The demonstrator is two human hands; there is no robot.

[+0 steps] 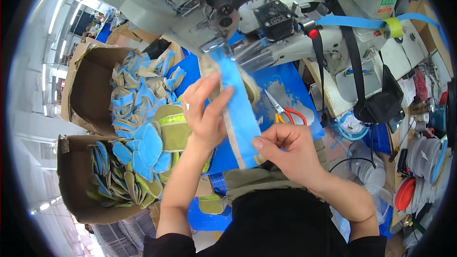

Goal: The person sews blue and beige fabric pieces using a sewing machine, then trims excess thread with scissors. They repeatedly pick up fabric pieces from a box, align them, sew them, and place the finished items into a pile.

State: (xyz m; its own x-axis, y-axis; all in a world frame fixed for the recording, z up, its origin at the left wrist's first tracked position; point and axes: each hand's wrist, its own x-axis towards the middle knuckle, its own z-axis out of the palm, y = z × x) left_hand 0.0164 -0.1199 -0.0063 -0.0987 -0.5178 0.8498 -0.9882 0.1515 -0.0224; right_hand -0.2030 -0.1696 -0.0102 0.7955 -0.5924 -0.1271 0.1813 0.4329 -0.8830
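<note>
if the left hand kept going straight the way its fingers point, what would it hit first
The blue strip, which the left hand already seems to touch with its fingertips. Past that, probably the sewing machine, though depth is hard to judge here.

A blue worktable – its top patched with grey – bears scissors with red-and-orange handles.

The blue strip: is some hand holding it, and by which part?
The right hand pinches the blue strip at its right edge, near the lower end. The left hand touches its upper part; whether it grips is unclear.
</note>
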